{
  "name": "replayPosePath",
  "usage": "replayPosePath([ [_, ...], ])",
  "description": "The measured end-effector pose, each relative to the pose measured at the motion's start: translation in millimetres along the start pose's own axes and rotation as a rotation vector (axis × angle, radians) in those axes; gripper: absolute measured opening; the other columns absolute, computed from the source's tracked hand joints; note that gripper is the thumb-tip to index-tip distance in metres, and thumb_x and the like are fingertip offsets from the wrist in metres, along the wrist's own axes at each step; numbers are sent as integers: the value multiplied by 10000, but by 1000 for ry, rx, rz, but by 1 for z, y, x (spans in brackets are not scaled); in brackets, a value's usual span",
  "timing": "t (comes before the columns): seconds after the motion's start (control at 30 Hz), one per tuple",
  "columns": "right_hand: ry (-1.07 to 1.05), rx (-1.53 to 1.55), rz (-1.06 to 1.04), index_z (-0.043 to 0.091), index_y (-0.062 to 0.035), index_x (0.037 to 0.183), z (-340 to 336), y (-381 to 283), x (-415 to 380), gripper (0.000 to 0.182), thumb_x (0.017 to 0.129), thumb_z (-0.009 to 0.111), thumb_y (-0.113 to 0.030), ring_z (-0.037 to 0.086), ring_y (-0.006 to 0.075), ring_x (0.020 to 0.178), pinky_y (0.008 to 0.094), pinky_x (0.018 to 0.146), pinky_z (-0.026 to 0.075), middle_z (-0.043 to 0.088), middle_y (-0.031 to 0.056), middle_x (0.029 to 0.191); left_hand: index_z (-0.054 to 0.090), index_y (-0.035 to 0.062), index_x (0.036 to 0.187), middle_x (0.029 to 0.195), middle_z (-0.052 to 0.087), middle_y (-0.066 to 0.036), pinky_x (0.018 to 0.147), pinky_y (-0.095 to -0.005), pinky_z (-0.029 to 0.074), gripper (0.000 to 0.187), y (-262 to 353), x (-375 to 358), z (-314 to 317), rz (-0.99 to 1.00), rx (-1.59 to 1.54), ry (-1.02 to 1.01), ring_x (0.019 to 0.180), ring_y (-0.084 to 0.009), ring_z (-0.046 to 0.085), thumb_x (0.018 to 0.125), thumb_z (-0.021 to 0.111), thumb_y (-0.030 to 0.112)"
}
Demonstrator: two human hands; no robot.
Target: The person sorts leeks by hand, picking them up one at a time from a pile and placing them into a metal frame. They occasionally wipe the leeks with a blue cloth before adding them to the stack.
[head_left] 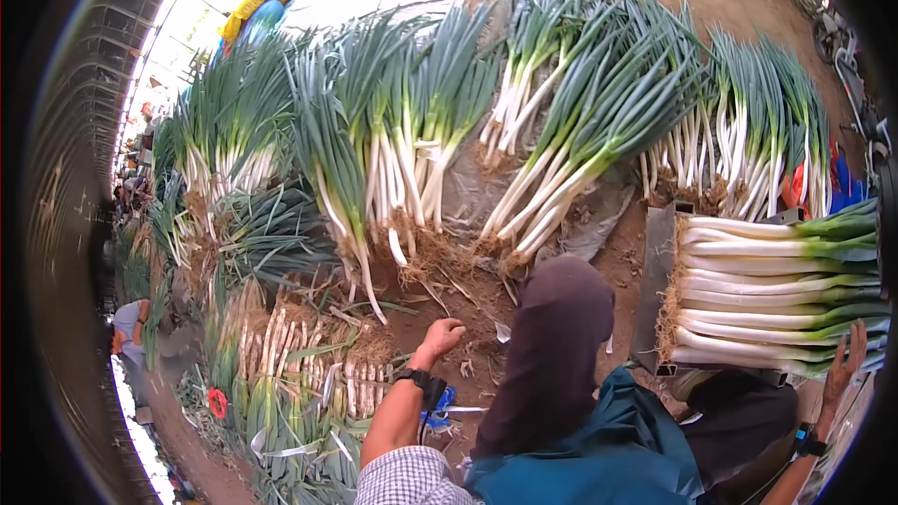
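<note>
"Where are the leeks (748, 321) that the right hand (847, 360) is at?"

"On the metal rack (657, 271), side by side, their roots along its left edge and their green leaves running to its right end. The hand is by the near right corner, at those leaves."

"How are its fingers?"

"Spread wide. They look laid on the leaves (pressing or only resting, I can't tell)."

"And the left hand (445, 335)?"

"Well apart from the rack, out past its left edge and above the soil (477, 346). Its fingers are curled in, narrow; whether they hold anything, I can't tell."

"What's around it?"

"The person's raised knee (566, 318) is to its right. Beyond it, loose leeks (599, 122) lie in fanned heaps, roots toward the person. Left of the forearm (393, 425) there's a stack of bundled leeks (281, 346) (their pale stalks and roots face up), and a blue scrap (449, 400) lies just to its right."

"Anyone else?"

"Another person (131, 327), far off to the left, in a light top."
</note>
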State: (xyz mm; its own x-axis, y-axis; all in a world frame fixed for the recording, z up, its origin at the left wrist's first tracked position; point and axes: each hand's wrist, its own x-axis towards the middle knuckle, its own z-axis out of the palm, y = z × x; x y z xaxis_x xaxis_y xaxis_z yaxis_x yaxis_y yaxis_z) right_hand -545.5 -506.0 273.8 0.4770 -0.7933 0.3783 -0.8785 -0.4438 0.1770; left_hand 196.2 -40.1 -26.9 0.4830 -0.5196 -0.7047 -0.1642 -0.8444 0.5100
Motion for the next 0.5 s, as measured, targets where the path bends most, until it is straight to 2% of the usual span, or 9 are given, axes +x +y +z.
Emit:
replayPosePath([
  [0.07, 0, 143, 87, 574, 2, 1364, -11, -8, -4, 335, 1039, 503, -39, 498, 300, 1349, 399, 1158, 348, 564, 163, 1424, 704, -13, 1181, 1044, 745, -144, 790, -346, 580, 323, -29, 14, -6, -212, -423, 13, 915, -214, 719, 952, 642, 206],
  [0.1, -7, 215, 121, 585, 8, 1348, -12, -11, 0, 323, 1037, 509, -35, 525, 293, 1322, 388, 1147, 363, 589, 160, 1394, 719, -9, 1136, 950, 729, -91, 689, -298, 572, 275, -34, 21, -12, -156, -448, 64, 816, -145, 692, 958, 646, 187],
  [0.2, -78, 289, 162, 611, 34, 1286, -17, -34, 17, 268, 1044, 519, -39, 581, 260, 1245, 345, 1079, 421, 637, 136, 1313, 721, -19, 1126, 942, 736, -88, 713, -308, 573, 280, -2, 38, -25, -93, -511, 258, 823, -145, 693, 958, 644, 191],
  [0.23, -79, 263, 113, 622, 43, 1250, -18, -51, 29, 243, 1036, 535, -33, 620, 266, 1164, 341, 1030, 455, 660, 144, 1255, 716, -41, 1098, 941, 744, -156, 766, -356, 574, 292, -4, 60, -28, 23, -431, 320, 842, -227, 716, 935, 639, 189],
  [0.33, -73, 299, 6, 626, 49, 1225, -16, -91, 52, 224, 1024, 553, -19, 634, 271, 1110, 342, 998, 468, 671, 154, 1204, 708, -58, 1066, 966, 730, -249, 850, -412, 557, 308, 19, 124, -56, 212, -232, 542, 915, -347, 717, 894, 633, 186],
  [0.4, -168, 302, 51, 635, 50, 1229, -27, -117, 64, 238, 1016, 545, -5, 628, 282, 1124, 363, 1020, 457, 671, 163, 1199, 705, -66, 1032, 979, 705, -299, 921, -448, 528, 309, 52, 151, -83, 208, -131, 720, 988, -429, 684, 866, 612, 178],
  [0.5, -206, 293, 64, 641, 55, 1209, -29, -131, 66, 223, 1017, 556, -18, 637, 280, 1099, 364, 1007, 464, 684, 167, 1164, 669, -92, 1126, 1087, 683, -327, 979, -460, 503, 381, 79, 190, -122, 46, 9, 751, 1073, -442, 658, 864, 615, 180],
])
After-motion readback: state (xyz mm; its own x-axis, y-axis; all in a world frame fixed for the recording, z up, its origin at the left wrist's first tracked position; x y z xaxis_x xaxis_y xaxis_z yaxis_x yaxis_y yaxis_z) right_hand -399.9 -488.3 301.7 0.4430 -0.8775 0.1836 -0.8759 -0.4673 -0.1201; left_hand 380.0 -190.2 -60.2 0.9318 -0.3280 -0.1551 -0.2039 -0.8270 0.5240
